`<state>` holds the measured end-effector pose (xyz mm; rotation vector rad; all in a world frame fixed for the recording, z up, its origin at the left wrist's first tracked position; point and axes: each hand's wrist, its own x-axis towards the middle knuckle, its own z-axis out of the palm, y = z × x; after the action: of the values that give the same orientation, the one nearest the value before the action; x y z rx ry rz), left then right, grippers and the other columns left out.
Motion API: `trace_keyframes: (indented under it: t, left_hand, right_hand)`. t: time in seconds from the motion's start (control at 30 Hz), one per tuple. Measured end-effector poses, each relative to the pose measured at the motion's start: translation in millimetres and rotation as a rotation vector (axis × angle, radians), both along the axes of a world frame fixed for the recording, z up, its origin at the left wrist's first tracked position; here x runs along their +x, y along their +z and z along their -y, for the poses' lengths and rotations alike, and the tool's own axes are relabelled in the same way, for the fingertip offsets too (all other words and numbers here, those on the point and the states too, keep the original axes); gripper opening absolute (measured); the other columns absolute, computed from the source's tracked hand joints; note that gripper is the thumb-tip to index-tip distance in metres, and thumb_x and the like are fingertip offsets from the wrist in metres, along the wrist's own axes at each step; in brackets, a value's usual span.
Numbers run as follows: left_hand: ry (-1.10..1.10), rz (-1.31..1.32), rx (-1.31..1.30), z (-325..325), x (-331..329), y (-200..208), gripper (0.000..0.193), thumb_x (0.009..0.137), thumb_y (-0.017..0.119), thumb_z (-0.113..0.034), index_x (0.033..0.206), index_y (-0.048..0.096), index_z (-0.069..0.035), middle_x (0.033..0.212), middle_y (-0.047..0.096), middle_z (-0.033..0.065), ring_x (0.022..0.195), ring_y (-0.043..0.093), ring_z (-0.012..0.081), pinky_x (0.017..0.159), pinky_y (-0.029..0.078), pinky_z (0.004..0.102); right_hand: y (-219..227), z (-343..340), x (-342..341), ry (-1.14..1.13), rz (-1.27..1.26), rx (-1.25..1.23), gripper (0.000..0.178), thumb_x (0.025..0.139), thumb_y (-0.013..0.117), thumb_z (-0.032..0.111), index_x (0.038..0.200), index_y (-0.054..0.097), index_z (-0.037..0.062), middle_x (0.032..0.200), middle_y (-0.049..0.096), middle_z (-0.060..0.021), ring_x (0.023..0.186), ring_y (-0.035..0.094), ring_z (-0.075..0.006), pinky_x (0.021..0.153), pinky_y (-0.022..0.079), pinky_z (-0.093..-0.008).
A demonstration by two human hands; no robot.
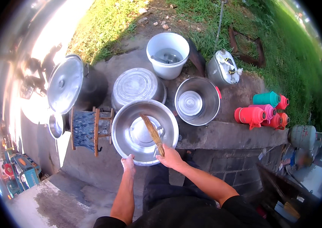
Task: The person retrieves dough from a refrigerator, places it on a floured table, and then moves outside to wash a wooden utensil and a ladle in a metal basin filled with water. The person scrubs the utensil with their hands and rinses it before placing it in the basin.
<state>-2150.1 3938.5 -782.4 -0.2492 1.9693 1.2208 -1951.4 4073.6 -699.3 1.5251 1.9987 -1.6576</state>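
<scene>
A wide metal basin [122,127] is tilted up in front of me. My left hand [128,162] is closed on its near rim, with whitish suds or wetness on the fingers. My right hand [170,156] grips the lower end of a brown straw brush [152,131]. The brush slants across the inside of the basin, its far tip over the basin's bottom. Beside the brush, a shiny rounded shape shows in the basin; I cannot make out what it is. Just beyond the basin, an upturned metal pot [135,84] lies with its base up.
A white bucket [168,70] holding water, a deep metal pot [215,108] and a metal can [221,74] stand beyond. Several coloured flasks [250,117] lie at right. A lidded pot [65,81] and a woven stool [83,129] are at left, a gas cylinder [301,136] far right.
</scene>
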Motion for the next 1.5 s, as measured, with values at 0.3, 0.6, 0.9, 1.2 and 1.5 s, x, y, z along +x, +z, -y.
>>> trace_keyframes:
  t: [0.3,0.6,0.9,1.2,1.5]
  left_hand:
    - [-0.002,0.051,0.003,-6.0,-77.4,-8.9,0.013,0.07,0.056,-0.001,0.083,0.057,0.001,0.076,0.058,0.0041,0.069,0.055,0.0146,0.064,0.043,0.0302]
    - [0.116,0.042,0.009,20.2,-112.9,-33.4,0.013,0.068,0.055,0.002,0.08,0.057,-0.001,0.075,0.057,0.0016,0.068,0.053,0.0121,0.063,0.042,0.0277]
    - [0.178,0.124,-0.058,50.0,-83.9,-58.4,0.021,0.067,0.054,0.004,0.087,0.059,0.001,0.081,0.059,0.0025,0.074,0.055,0.0138,0.07,0.043,0.0275]
    - [0.448,-0.053,-0.014,60.8,-32.5,-72.0,0.02,0.067,0.054,0.004,0.086,0.06,0.001,0.08,0.06,0.002,0.071,0.056,0.0121,0.067,0.043,0.0262]
    - [0.497,-0.033,-0.056,52.7,-11.3,-63.7,0.023,0.066,0.054,0.005,0.088,0.059,0.002,0.081,0.06,0.0045,0.073,0.057,0.0152,0.068,0.045,0.0275]
  right_hand:
    - [28.0,-71.2,-1.4,-0.149,0.014,0.103,0.042,0.077,0.063,0.033,0.1,0.062,-0.0018,0.089,0.065,-0.0174,0.085,0.063,-0.0286,0.073,0.049,-0.035]
    - [-37.5,-268.0,-44.6,-0.493,-0.101,-0.18,0.025,0.084,0.057,0.024,0.089,0.062,0.0001,0.071,0.058,-0.0033,0.058,0.053,-0.0091,0.049,0.041,-0.0229]
    - [-205.2,-466.7,-122.5,-0.258,0.019,0.436,0.044,0.086,0.048,0.038,0.067,0.063,0.0013,0.056,0.06,-0.012,0.059,0.06,-0.0269,0.058,0.044,-0.0385]
    - [-272.4,-526.9,-182.6,-0.319,0.106,-0.277,0.037,0.072,0.062,0.045,0.067,0.055,0.0091,0.059,0.052,-0.0003,0.047,0.045,-0.0106,0.039,0.032,-0.0242]
    - [-257.4,-539.3,-126.9,-0.331,0.416,-0.392,0.012,0.073,0.055,0.009,0.062,0.05,0.0093,0.056,0.052,-0.0021,0.04,0.045,-0.0121,0.04,0.038,-0.0228]
